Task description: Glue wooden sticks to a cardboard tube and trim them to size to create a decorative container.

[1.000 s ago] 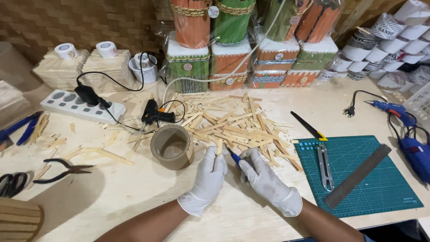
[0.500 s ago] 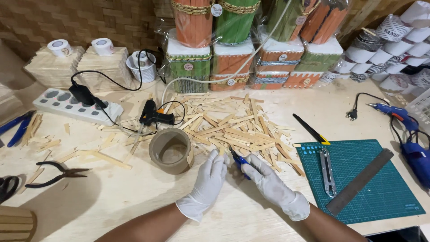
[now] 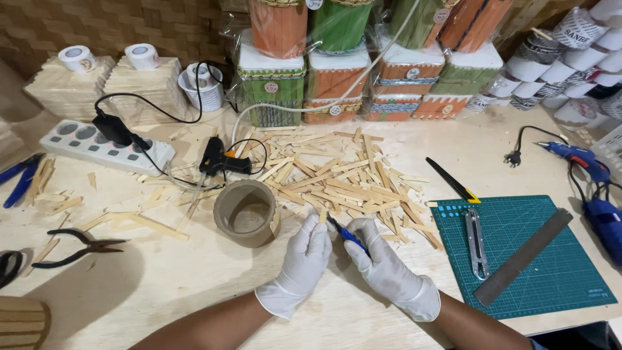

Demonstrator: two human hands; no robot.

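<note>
Both my hands wear white gloves and meet at the near edge of a heap of flat wooden sticks [image 3: 337, 175]. My left hand [image 3: 304, 259] pinches one short stick upright between its fingertips. My right hand [image 3: 385, 269] grips a small blue-handled cutter [image 3: 345, 234], its tip at the stick's lower end. A brown cardboard tube [image 3: 246, 212] lies just left of my left hand, open end facing me. A black glue gun [image 3: 220, 159] rests beyond the tube.
A green cutting mat [image 3: 551, 272] on the right carries a metal ruler [image 3: 521, 258] and a silver utility knife [image 3: 476, 243]. A black-yellow cutter [image 3: 453, 181], blue glue gun [image 3: 576, 155], white power strip [image 3: 103, 146], black pliers [image 3: 74, 249] and stacked decorated boxes [image 3: 363, 78] ring the table.
My hands have stayed close together at the pile's edge, the left lifting the stick slightly and the cutter tip closing in on it. The view shifted a little.
</note>
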